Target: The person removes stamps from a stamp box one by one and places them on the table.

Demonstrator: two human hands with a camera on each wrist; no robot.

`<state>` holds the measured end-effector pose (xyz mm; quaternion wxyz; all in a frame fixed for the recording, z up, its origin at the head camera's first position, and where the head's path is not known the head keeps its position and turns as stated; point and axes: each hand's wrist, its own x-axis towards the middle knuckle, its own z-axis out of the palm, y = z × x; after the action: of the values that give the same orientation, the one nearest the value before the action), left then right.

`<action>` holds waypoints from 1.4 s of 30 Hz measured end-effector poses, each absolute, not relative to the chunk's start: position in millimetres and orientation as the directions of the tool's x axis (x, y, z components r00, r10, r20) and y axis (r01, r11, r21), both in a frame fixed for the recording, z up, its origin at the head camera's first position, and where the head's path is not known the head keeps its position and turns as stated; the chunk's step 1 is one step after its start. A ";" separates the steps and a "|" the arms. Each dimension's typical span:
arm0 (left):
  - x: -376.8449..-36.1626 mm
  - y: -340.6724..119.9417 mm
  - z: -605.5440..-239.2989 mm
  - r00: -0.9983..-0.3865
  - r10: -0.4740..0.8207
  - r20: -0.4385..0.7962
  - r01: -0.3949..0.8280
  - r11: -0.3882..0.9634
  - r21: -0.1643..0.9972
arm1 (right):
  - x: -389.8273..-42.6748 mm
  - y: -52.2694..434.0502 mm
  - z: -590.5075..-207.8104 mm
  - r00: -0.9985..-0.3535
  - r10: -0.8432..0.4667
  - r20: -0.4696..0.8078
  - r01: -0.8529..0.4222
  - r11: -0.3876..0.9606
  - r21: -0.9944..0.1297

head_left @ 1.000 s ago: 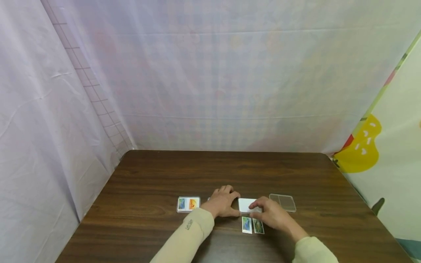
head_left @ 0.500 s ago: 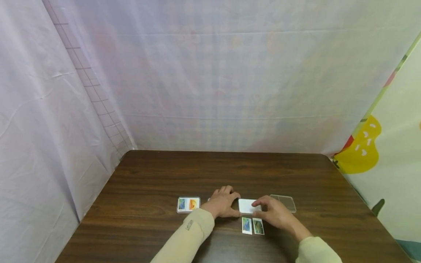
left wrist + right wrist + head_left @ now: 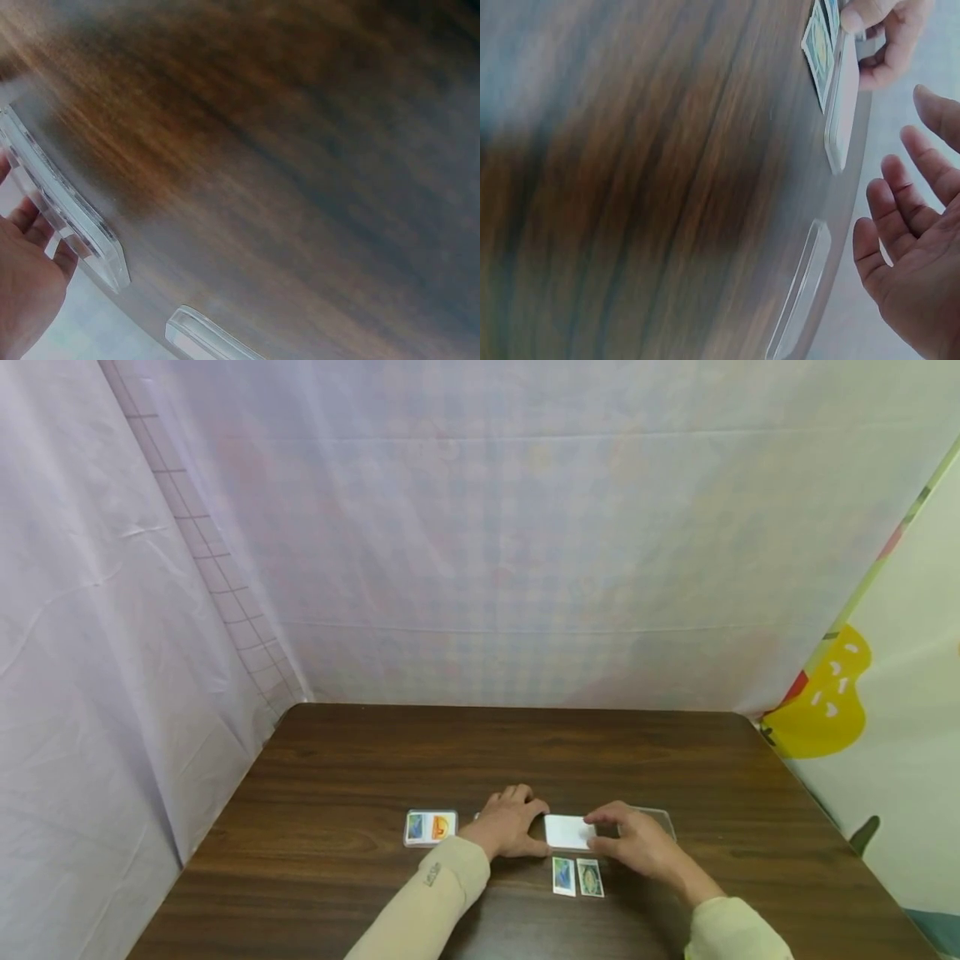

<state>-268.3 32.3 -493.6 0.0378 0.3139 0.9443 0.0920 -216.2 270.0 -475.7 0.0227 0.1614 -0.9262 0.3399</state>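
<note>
A flat clear case with a white insert [image 3: 570, 832] lies on the table in the head view. My left hand [image 3: 510, 822] grips its left end, thumb at the near corner and forefinger at the far one. Another clear case [image 3: 67, 206] lies mostly hidden under that hand. My right hand [image 3: 637, 839] hovers at the white case's right edge, its fingers parted and holding nothing in the right wrist view. Two small stamps [image 3: 564, 877] with printed pictures lie side by side just in front of the white case.
To the left lies a clear case [image 3: 431, 828] with a stamp and an orange picture inside. A clear lid [image 3: 663, 820] lies partly behind the right hand. Pale curtains [image 3: 487, 527] hang behind the brown table [image 3: 337, 760].
My right hand has drawn back to the right, off the white insert, and now covers more of the clear lid. My left hand has stayed in place.
</note>
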 end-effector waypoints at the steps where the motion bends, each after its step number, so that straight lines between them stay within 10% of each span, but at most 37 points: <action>1: -268.6 32.4 -494.2 -0.800 0.599 -0.013 0.586 0.786 0.196 | -216.6 272.1 -475.2 -0.949 -0.277 0.148 -0.307 0.718 -0.624; 42: -267.5 31.8 -493.2 -0.803 0.595 -0.033 0.576 0.790 0.210 | -237.9 365.0 -483.4 -0.956 -0.265 0.124 -0.289 0.791 -0.539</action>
<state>-267.5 31.8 -493.2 0.0486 0.3098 0.9448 0.0952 -237.9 365.0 -483.4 0.0211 0.1464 -0.9460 0.2883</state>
